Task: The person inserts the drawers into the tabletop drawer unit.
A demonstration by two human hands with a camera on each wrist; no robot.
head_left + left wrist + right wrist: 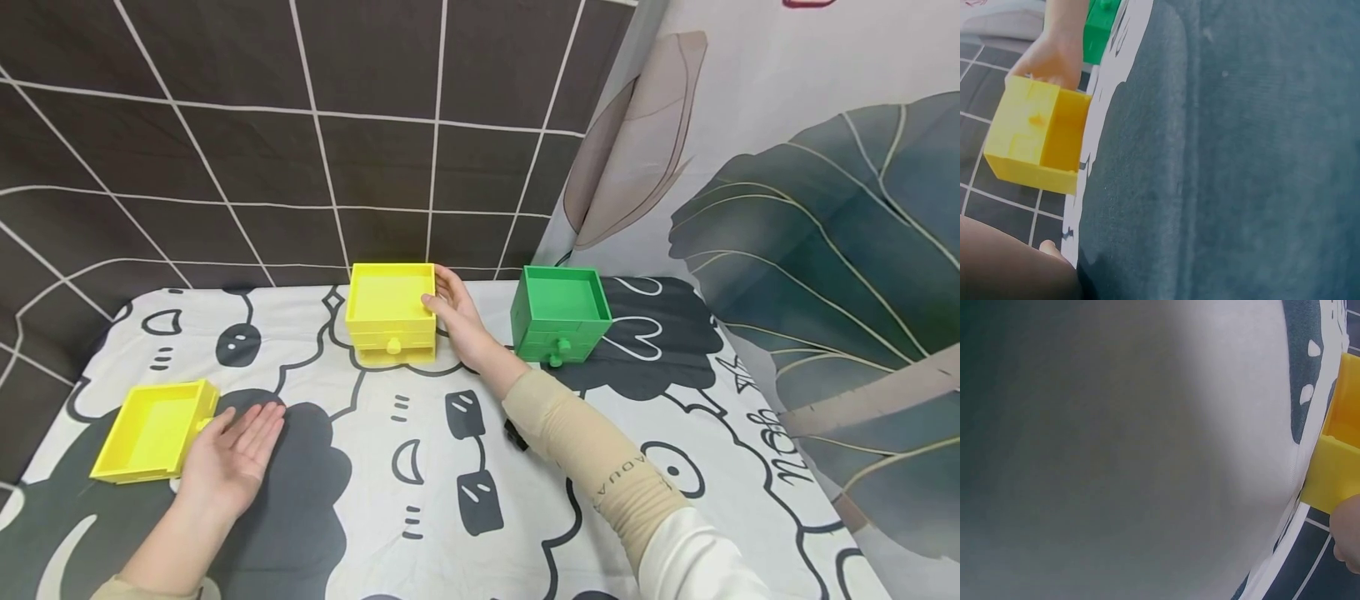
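A small yellow drawer cabinet (392, 304) stands in the middle near the back of the patterned cloth. One drawer with a round knob sits in its upper part; the lower slot is hollow. My right hand (461, 321) grips the cabinet's right side, thumb at the front corner and fingers toward the back. A loose yellow drawer (153, 432) lies at the left, its knob facing right. Beside that knob, my left hand (228, 458) is palm up with extended fingers, holding nothing. The left wrist view shows the cabinet's hollow lower slot (1066, 134).
A green drawer cabinet (562, 312) with knobs stands right of the yellow one, past my right hand. Dark grid-patterned fabric (375, 158) rises behind. A leaf-print curtain (825, 250) hangs on the right. A small black object (515, 435) shows partly beneath my right forearm.
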